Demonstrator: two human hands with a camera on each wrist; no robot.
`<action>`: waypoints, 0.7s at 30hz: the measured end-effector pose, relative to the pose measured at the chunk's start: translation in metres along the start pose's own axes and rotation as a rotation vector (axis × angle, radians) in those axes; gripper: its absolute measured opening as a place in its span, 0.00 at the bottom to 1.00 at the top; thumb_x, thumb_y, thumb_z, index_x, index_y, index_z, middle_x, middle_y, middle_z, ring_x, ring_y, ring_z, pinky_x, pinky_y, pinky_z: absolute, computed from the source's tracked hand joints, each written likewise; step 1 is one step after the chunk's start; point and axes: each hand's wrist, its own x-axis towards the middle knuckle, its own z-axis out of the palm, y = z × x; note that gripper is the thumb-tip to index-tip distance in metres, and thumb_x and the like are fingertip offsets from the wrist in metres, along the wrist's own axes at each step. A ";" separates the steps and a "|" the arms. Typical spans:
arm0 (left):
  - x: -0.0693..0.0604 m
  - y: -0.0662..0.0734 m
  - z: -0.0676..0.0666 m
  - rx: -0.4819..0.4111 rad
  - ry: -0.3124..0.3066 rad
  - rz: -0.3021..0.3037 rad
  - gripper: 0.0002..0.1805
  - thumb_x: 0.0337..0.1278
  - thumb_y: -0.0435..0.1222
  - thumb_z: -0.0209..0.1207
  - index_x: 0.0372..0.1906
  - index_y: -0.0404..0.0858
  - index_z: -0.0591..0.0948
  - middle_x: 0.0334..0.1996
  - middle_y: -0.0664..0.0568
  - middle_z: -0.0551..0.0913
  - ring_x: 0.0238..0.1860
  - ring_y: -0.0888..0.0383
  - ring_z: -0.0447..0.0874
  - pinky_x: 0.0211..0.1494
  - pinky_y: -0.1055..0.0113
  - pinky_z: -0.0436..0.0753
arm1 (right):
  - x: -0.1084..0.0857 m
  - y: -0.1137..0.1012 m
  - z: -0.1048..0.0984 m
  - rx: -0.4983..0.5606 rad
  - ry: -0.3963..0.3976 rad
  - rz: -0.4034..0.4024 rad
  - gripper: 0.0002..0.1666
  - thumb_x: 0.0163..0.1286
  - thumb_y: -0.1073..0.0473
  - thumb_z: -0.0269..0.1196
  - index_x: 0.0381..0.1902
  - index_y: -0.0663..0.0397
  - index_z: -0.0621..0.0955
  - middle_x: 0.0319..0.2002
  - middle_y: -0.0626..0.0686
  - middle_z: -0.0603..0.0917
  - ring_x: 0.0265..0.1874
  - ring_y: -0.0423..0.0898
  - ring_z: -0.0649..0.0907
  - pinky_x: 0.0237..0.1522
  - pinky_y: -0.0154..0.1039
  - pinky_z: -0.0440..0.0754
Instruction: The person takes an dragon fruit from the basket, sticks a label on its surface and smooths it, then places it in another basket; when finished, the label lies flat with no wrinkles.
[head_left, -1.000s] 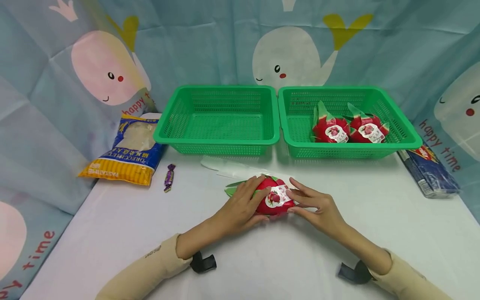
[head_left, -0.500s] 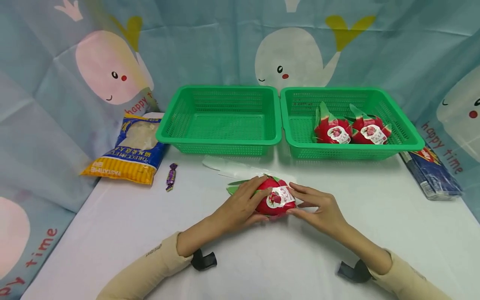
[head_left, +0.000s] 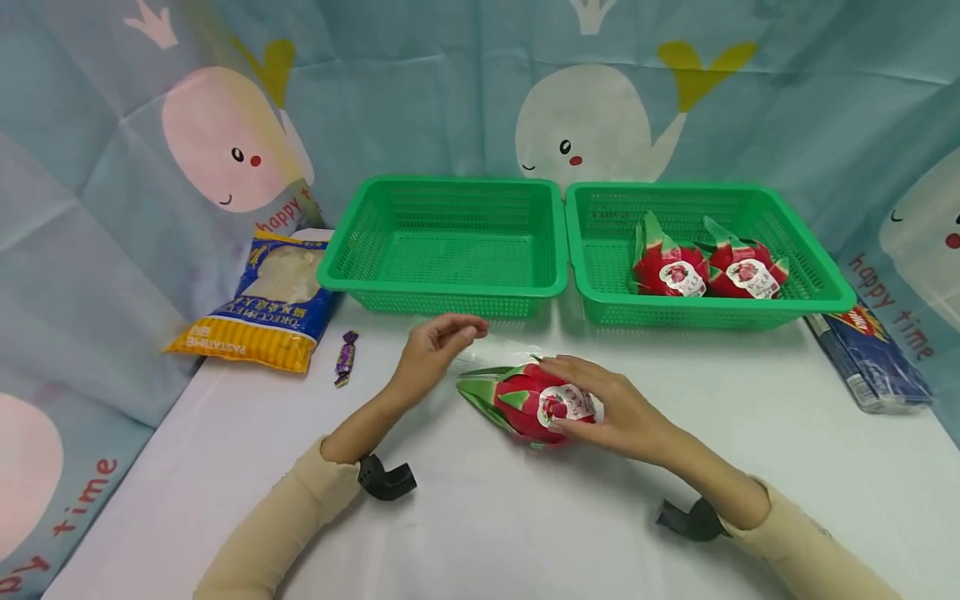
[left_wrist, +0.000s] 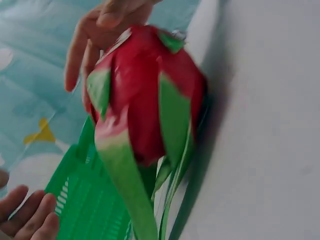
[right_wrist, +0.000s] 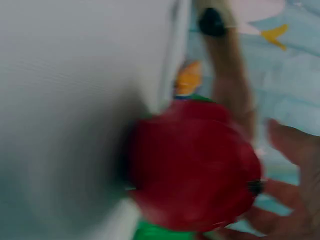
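In the head view a red dragon fruit [head_left: 521, 400] with green leaf tips and a white label lies on its side on the white table. My right hand [head_left: 618, 408] spreads over its label end, thumb over the label and fingers along the far side. In the right wrist view the thumb of that hand [right_wrist: 295, 185] stands apart from the blurred fruit [right_wrist: 195, 165]. My left hand [head_left: 435, 358] is raised left of the fruit, fingers loosely curled, nothing visibly held. It hovers beside a clear plastic sheet or bag [head_left: 495, 350] behind the fruit; contact with it cannot be told.
Two green baskets stand behind: the left basket [head_left: 442, 287] and the right basket [head_left: 712, 308], which holds two labelled dragon fruits [head_left: 675, 271]. At left are a pasta bag [head_left: 255, 304] and a purple wrapped candy [head_left: 346, 358]. A blue package [head_left: 873, 354] lies at right.
My left hand has let go of the dragon fruit and moved up and left to the clear plastic. The fruit has shifted slightly, showing its leaves. My right hand now reaches farther over it.
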 end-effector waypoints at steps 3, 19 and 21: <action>0.012 -0.007 -0.017 -0.187 0.175 -0.175 0.17 0.64 0.36 0.52 0.49 0.24 0.75 0.40 0.45 0.85 0.42 0.61 0.85 0.49 0.67 0.81 | 0.019 -0.005 -0.003 -0.003 -0.131 0.149 0.39 0.53 0.52 0.69 0.63 0.49 0.69 0.60 0.51 0.74 0.56 0.46 0.75 0.51 0.45 0.79; 0.028 -0.011 -0.050 -0.585 0.433 -0.401 0.13 0.62 0.33 0.53 0.46 0.27 0.71 0.27 0.51 0.86 0.33 0.61 0.87 0.41 0.73 0.82 | 0.061 -0.010 -0.002 -0.057 -0.482 0.491 0.37 0.47 0.46 0.69 0.58 0.46 0.75 0.25 0.43 0.78 0.26 0.39 0.77 0.24 0.35 0.74; 0.029 -0.011 -0.050 -0.590 0.428 -0.396 0.13 0.62 0.32 0.53 0.46 0.27 0.70 0.27 0.50 0.86 0.33 0.61 0.87 0.41 0.73 0.82 | 0.060 -0.010 -0.005 -0.028 -0.455 0.506 0.37 0.47 0.47 0.69 0.57 0.47 0.75 0.23 0.44 0.79 0.23 0.39 0.78 0.23 0.36 0.75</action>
